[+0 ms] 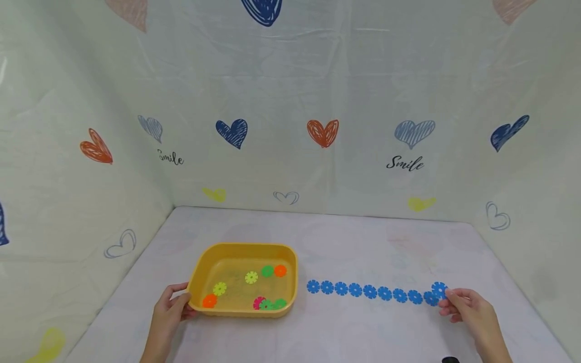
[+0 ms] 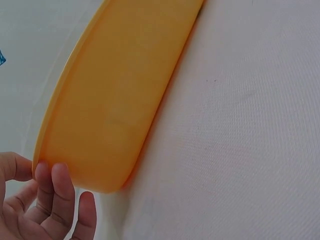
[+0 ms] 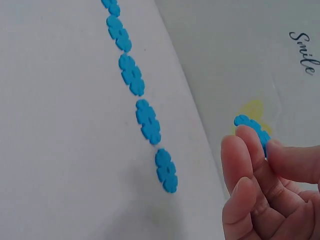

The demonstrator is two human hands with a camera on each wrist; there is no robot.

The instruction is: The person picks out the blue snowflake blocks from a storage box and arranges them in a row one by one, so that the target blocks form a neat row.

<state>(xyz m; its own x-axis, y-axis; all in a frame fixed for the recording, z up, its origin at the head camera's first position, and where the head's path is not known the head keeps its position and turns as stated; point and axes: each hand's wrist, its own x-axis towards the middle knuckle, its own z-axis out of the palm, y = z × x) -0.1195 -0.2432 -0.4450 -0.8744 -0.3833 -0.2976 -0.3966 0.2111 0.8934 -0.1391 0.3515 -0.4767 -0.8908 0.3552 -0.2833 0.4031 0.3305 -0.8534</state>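
Observation:
At the left of the head view, a yellow plastic tub (image 1: 245,313) holds several flower-shaped plastic discs in orange, green, yellow and pink. My left hand (image 1: 168,310) grips its near left corner, thumb at the rim and fingers against the outer wall (image 2: 115,100). Out to the right, my right hand (image 1: 474,312) pinches a blue flower-shaped disc (image 1: 439,289) between thumb and fingers. That disc is raised off the table in the right wrist view, tilted, partly covered by the fingertips. Below it ends a row of blue discs (image 1: 355,290), laid flat one beside another.
White cloth covers the table (image 1: 363,333). A pale curtain (image 1: 281,75) printed with hearts and "Smile" rises behind and at both sides. The top of a small black object (image 1: 451,359) shows at the bottom edge, near the right forearm.

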